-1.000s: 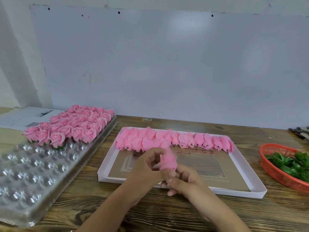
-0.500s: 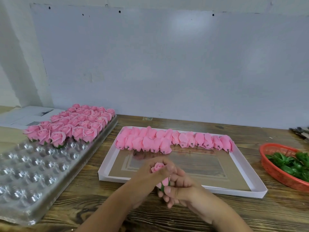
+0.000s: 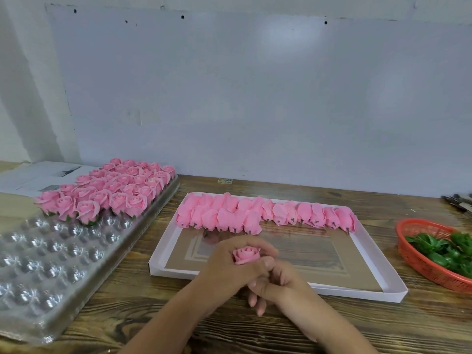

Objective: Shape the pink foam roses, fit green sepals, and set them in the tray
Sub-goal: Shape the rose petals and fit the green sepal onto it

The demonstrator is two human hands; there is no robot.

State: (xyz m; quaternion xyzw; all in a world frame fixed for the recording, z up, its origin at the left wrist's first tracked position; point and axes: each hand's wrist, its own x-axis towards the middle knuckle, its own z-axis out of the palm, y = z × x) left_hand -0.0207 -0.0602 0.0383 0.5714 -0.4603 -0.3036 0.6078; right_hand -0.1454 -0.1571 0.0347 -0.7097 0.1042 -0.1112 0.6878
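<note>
- Tray (image 3: 63, 264) lies left, roses (image 3: 109, 192) in its far end.
- Box (image 3: 393, 295) sits centre (buds (image 3: 255, 213) along its back).
- Basket (image 3: 429, 267) lies right, holding sepals (image 3: 444, 249).

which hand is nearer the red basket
Right. The right hand sits on the red basket's side; the left hand, gripping the rose, is farther away.

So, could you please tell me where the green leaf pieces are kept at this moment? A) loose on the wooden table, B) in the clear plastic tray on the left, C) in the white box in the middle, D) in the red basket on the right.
D: the green leaf pieces lie heaped inside the red basket at the right edge of the table, apart from the white box.
</note>
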